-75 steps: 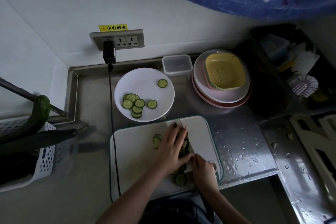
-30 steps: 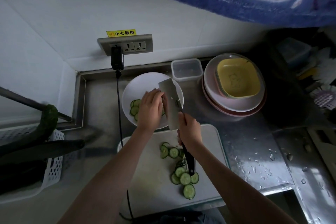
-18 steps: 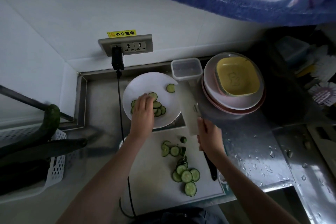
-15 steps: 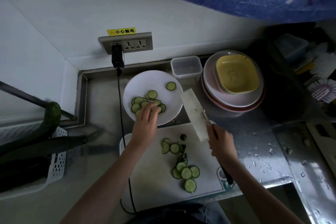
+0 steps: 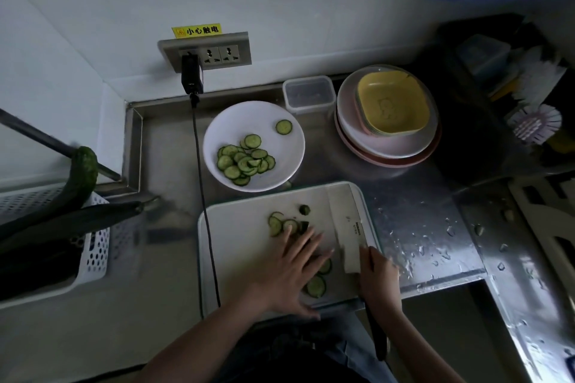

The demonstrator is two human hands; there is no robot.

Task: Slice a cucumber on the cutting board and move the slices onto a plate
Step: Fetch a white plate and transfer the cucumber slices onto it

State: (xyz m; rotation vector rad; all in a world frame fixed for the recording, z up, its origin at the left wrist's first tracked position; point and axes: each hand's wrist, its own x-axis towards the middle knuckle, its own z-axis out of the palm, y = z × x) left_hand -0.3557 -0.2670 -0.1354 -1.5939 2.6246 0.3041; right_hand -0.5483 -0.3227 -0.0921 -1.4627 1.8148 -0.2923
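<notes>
Now our left hand (image 5: 287, 270) lies flat, fingers straight, on thin, wet, slippery slices (image 5: 315, 285) on the board (image 5: 236, 246); our right hand (image 5: 378, 278) grips the knife (image 5: 347, 227). We'd scoop them onto the blade, toward the far plate (image 5: 292, 149).

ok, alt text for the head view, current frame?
A left hand lies flat over cucumber slices on a white cutting board; the right hand holds a cleaver. Behind, a white plate holds more slices.
</notes>
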